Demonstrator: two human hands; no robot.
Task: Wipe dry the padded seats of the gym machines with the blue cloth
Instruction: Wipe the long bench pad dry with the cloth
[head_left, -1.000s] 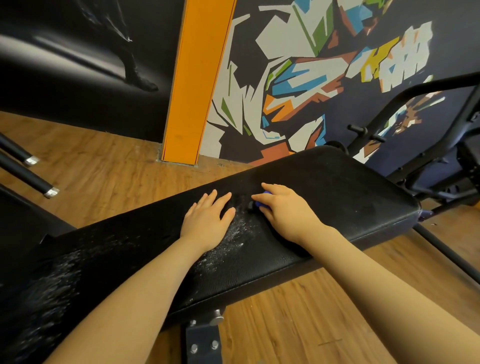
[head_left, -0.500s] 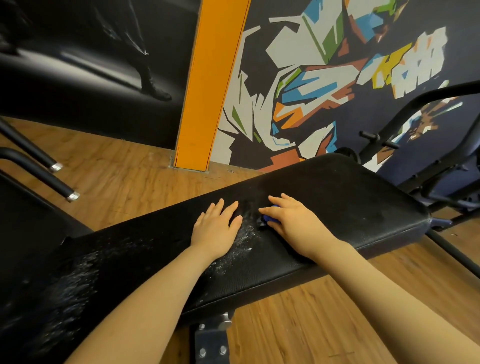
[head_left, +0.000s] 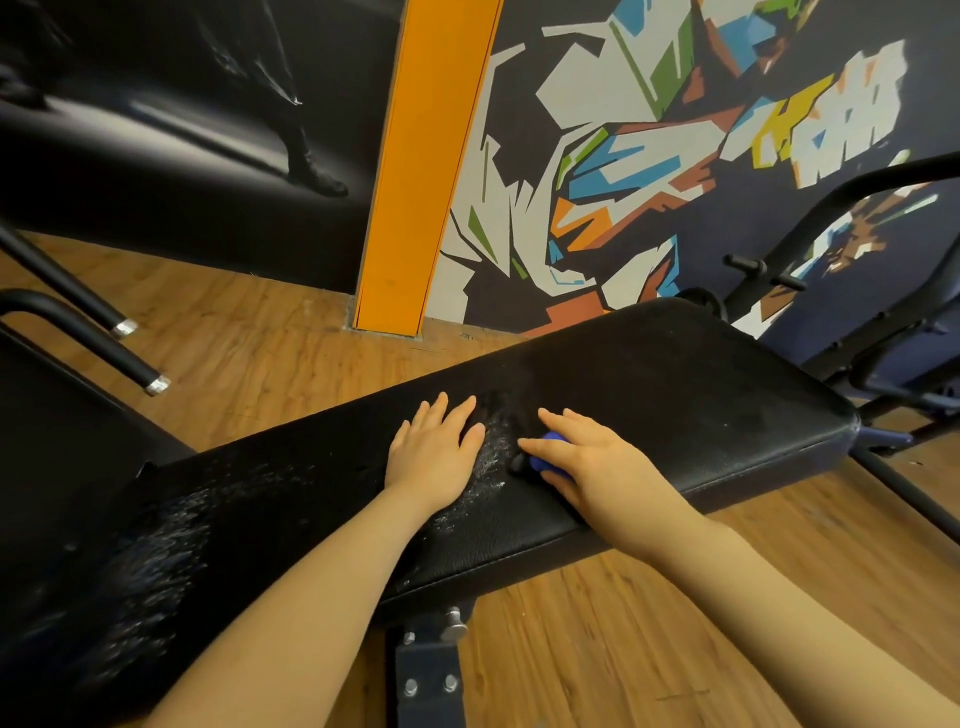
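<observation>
The wooden floor fills most of the lower view and runs back to the wall, where a dark panel stands on the left, an orange pillar in the middle and a colourful mural on the right. No container is visible in this view.

The black padded bench lies across the floor, slanting from the lower left up to the right. Its rounded right end stops just beside a dark metal frame of another machine, so there is little room on that side. Along its far edge the floor is open up to the pillar. On the near side the floor is also open, except for the bolted metal support under the bench. Wet, shiny droplets cover the left part of the pad, and a smaller wet patch lies between the two hands. At the far left, two black bars with silver caps hang above the floor, near the bench's left part.

The left hand rests flat on the pad, its fingers straight and a little spread, holding nothing. The right hand is just beside it, on the other side of the wet patch, with its fingers curled over the blue cloth and pressing it on the pad. Only a small part of the cloth shows under the fingers, near the middle of the bench.
</observation>
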